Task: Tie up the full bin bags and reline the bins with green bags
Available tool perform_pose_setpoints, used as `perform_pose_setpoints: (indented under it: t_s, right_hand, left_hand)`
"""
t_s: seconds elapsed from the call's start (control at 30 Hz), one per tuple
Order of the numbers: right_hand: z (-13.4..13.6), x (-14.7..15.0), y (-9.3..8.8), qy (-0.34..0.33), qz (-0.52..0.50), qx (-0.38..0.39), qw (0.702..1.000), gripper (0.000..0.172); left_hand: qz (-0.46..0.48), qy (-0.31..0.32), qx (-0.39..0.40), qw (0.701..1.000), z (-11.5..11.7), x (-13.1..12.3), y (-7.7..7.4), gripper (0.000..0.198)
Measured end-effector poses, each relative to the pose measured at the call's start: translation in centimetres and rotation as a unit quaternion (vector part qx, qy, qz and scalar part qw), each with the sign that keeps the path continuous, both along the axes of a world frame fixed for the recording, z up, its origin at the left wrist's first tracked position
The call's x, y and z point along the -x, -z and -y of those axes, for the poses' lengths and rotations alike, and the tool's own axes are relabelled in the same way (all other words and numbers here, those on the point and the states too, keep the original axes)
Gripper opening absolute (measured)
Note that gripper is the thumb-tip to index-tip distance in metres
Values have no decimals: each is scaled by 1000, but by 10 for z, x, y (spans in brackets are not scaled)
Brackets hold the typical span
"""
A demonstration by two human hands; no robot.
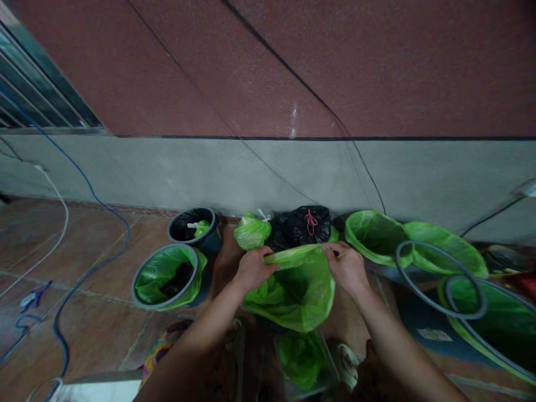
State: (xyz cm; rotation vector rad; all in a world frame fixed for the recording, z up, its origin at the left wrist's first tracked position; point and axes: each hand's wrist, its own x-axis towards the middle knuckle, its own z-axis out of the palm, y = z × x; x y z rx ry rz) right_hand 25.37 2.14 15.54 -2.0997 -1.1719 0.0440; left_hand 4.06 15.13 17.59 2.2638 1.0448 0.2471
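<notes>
Between my hands a green plastic bag is spread wide, its mouth facing up, over a bin whose body is mostly hidden beneath it. My left hand pinches the bag's far rim on the left, fingers closed on the film. At the rim's right side my right hand also grips the plastic, thumb and fingers together. Close below the bag, a clear box holds crumpled green bags. Just beyond it lie a tied black bag with a pink string and a tied green bag.
Two lined bins, one at the front and one behind it, stand on the left. To the right are more green-lined bins and a loose grey ring. A blue hose crosses the tiled floor; a wall closes off the back.
</notes>
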Motion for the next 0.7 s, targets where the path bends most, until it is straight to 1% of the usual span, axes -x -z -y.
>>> perform_pose_setpoints:
  t_s: [0.07,0.13,0.2,0.23,0.3,0.33,0.37,0.43,0.47,0.5,0.57,0.6,0.67,0.7]
  right_hand:
    - [0,-3,3,2,2,42,999,32]
    - [-1,-2,6,-14,-2,76,997,30]
    - [-2,-1,9,-28,-5,95,995,29]
    - [-2,0,10,-31,-4,103,994,29]
    - [-2,0,12,-33,-2,125,992,27]
    - [-1,-1,14,-39,-2,138,990,26]
    - [-1,-2,16,-50,-3,151,987,26]
    - [1,-3,19,-88,-4,180,980,27]
    - [2,-2,21,-109,-7,199,974,28]
    - [2,0,21,-129,-12,217,968,28]
    - [0,7,21,-151,-27,226,962,32]
    - [-1,13,20,-157,-34,210,964,40]
    - [-6,28,16,-174,-49,145,973,63]
    - [-9,35,14,-187,-58,115,974,66]
  left_hand:
    - [63,25,75,995,-3,0,2,27]
    - [114,38,142,983,-5,1,4,33]
    - [137,36,173,975,-6,1,5,32]
    - [138,34,170,975,-7,1,5,27]
    - [117,29,123,985,-8,4,3,15]
    - [95,22,76,992,-8,5,2,13]
    - [65,10,20,998,-8,6,0,15]
    - [-1,-18,-92,996,-6,9,-4,20]
    - [-29,-27,-131,991,-4,9,-6,21]
    - [-51,-31,-155,986,-2,9,-8,21]
    - [-78,-18,-164,983,4,7,-9,20]
    - [-85,-5,-160,983,7,5,-9,20]
    - [-87,26,-149,985,14,1,-6,19]
    - [-82,41,-143,985,18,-1,-4,20]
